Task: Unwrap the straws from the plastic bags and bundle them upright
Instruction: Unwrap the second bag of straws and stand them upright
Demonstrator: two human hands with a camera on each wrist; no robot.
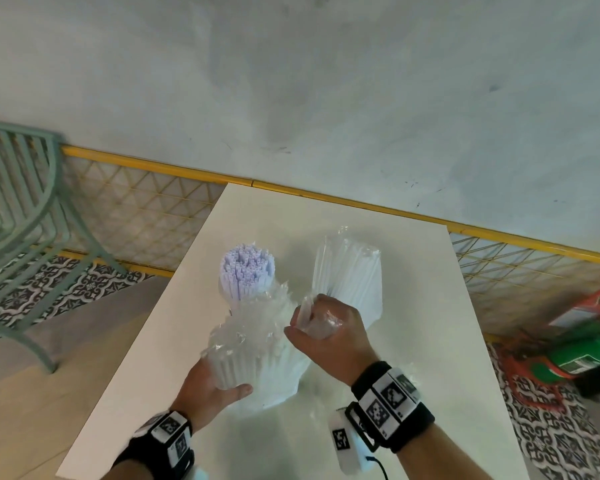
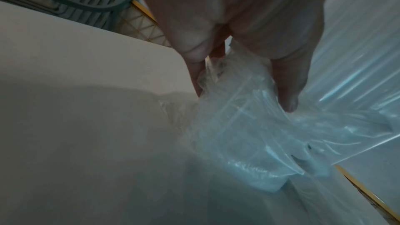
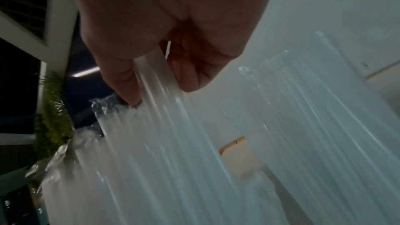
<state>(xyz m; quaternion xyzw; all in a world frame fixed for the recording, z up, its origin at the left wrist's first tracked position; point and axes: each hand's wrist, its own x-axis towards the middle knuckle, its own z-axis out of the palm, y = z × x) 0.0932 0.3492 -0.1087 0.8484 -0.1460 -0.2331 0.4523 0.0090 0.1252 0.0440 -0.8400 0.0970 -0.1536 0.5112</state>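
Observation:
On the white table (image 1: 413, 341) stands an unwrapped bundle of pale straws (image 1: 247, 271), upright, at the back left. In front of it stands a bag of straws (image 1: 257, 351) in crinkled clear plastic (image 2: 238, 126). My left hand (image 1: 222, 379) grips its lower left side, thumb in front; the left wrist view shows the fingers (image 2: 288, 91) round the plastic. My right hand (image 1: 309, 323) is closed over the bag's top, holding a few straws and film (image 3: 155, 81) in its fist. A second bag of straws (image 1: 347, 278), still wrapped, stands at the back right.
A green metal chair (image 1: 25, 220) stands to the left of the table. A yellow mesh fence (image 1: 146, 209) runs behind it, below a grey wall. A green cylinder in a red frame (image 1: 582, 355) lies on the patterned floor at the right.

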